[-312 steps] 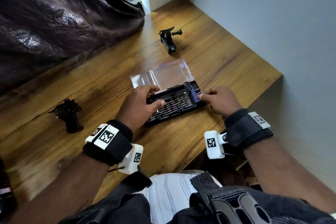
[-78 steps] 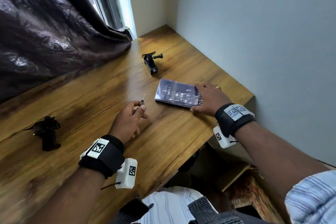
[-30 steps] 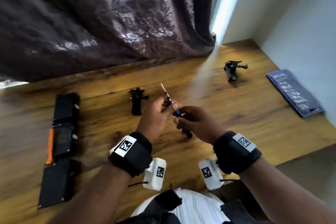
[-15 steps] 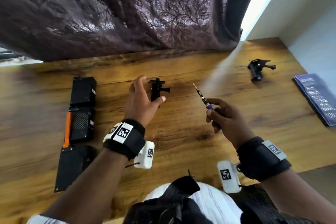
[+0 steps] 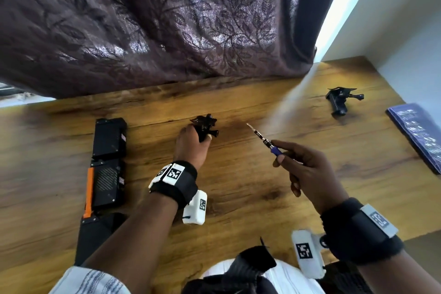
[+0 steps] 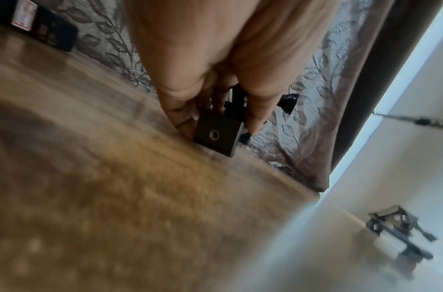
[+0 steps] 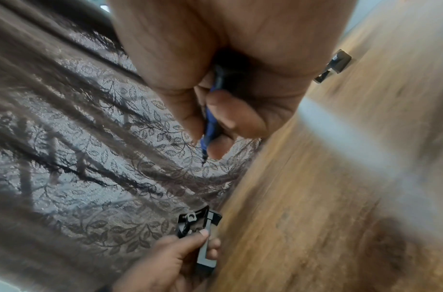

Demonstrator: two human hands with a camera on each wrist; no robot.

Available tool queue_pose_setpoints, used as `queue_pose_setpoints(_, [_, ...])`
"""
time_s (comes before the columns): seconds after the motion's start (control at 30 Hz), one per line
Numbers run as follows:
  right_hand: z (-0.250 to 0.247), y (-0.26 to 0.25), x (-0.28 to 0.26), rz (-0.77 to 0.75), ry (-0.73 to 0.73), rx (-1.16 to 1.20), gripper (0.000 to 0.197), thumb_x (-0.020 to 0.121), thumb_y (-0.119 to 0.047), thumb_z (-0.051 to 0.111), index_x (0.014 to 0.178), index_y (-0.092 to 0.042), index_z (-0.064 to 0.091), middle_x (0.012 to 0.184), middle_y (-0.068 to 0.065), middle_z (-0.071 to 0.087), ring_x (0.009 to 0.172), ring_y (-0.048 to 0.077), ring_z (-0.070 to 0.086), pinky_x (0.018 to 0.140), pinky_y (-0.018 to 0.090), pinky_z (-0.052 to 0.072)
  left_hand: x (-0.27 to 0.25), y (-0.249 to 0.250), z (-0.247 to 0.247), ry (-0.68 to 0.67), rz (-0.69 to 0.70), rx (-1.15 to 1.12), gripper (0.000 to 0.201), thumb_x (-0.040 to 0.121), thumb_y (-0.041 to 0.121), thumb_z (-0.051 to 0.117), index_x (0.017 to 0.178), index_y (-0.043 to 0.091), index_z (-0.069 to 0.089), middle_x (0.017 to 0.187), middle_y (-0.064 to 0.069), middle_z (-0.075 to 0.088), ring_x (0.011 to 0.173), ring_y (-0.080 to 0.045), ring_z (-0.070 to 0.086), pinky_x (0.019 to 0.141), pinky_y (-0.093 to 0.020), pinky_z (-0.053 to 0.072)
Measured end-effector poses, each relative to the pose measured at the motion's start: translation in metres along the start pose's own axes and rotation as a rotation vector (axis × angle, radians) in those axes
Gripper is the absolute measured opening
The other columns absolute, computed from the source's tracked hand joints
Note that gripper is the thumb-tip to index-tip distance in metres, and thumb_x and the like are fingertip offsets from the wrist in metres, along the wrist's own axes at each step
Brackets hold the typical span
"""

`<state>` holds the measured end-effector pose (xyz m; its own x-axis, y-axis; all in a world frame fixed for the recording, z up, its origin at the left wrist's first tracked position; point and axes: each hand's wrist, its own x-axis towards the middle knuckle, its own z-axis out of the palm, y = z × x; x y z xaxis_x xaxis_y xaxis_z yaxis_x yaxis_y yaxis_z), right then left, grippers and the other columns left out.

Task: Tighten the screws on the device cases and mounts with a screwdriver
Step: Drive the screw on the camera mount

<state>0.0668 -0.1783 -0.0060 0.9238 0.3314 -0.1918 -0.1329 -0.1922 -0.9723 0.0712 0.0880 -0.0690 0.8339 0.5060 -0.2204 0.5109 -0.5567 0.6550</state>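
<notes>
The left hand (image 5: 191, 143) curls its fingers and thumb around a small black mount (image 5: 205, 126) that sits on the wooden tabletop (image 5: 238, 186), near the far edge where a patterned curtain (image 5: 167, 26) hangs down to the wood. In the left wrist view the mount's square base (image 6: 216, 136), with a round hole in it, faces the camera and touches the tabletop, pinched between thumb and fingers.

The right hand (image 5: 307, 169) grips a screwdriver (image 5: 265, 141) by its blue handle, held above the tabletop and apart from the mount. Its long axis runs diagonally, the metal tip pointing up-left toward the curtain and the mount's side.

Bare wood lies between the 2 hands and in front of them toward the near edge. At the left, 3 black device cases (image 5: 105, 174) lie in a row running near to far, the middle 1 with an orange strip. A 2nd black mount (image 5: 338, 100) rests well to the right, and a closed dark bit case (image 5: 417, 133) lies near the right edge by the wall.
</notes>
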Motion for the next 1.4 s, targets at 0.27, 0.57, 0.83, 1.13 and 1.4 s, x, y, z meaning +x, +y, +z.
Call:
queue_pose_setpoints(0.27, [0.008,-0.066,-0.017,-0.153,-0.113,-0.006,0.045,0.09,0.001,0.067,0.119,-0.032,0.075,0.094,0.017,0.066,0.048,0.021,0.041,0.044,0.031,0.042,-0.037,0.03,-0.071,-0.006,0.113,-0.779,0.003,0.105,0.01,0.055,0.105,0.011,0.057,0.065,0.011,0.06,0.056,-0.012,0.059,0.074,-0.051,0.058])
queue_pose_setpoints(0.57, [0.014,-0.144,-0.037,-0.485,-0.019,-0.338,0.032,0.084,-0.022,0.073,0.111,-0.039,0.076,0.076,-0.014,0.07,0.044,0.006,0.044,0.047,0.011,0.033,-0.091,0.08,-0.129,0.059,0.301,-0.905,0.011,0.105,0.016,0.058,0.116,0.015,0.057,0.079,0.011,0.06,0.057,-0.022,0.058,0.063,-0.047,0.063])
queue_pose_setpoints(0.83, [0.004,-0.136,-0.049,-0.515,-0.011,-0.178,0.038,0.081,-0.025,0.072,0.116,-0.039,0.075,0.079,0.011,0.066,0.044,0.026,0.045,0.041,0.036,0.043,-0.112,0.09,-0.14,0.218,0.394,-0.725,0.019,0.108,0.02,0.052,0.125,0.014,0.047,0.098,-0.003,0.06,0.055,-0.027,0.062,0.053,-0.049,0.063])
queue_pose_setpoints(1.13, [-0.002,-0.147,-0.064,-0.576,-0.085,-0.39,0.041,0.089,-0.029,0.065,0.129,-0.041,0.068,0.078,-0.003,0.056,0.056,0.011,0.045,0.054,0.013,0.035,-0.121,0.088,-0.131,-0.078,0.408,-1.036,0.028,0.099,0.041,0.045,0.117,0.019,0.047,0.09,0.009,0.063,0.055,-0.019,0.056,0.046,-0.032,0.053])
queue_pose_setpoints(1.4, [0.002,-0.159,-0.074,-0.657,-0.071,-0.536,0.041,0.091,-0.027,0.066,0.132,-0.035,0.066,0.085,-0.005,0.062,0.073,0.018,0.056,0.062,0.014,0.039,-0.124,0.089,-0.126,-0.115,0.446,-1.113,0.024,0.1,0.042,0.039,0.107,0.021,0.048,0.091,-0.009,0.05,0.052,-0.019,0.052,0.044,-0.031,0.05])
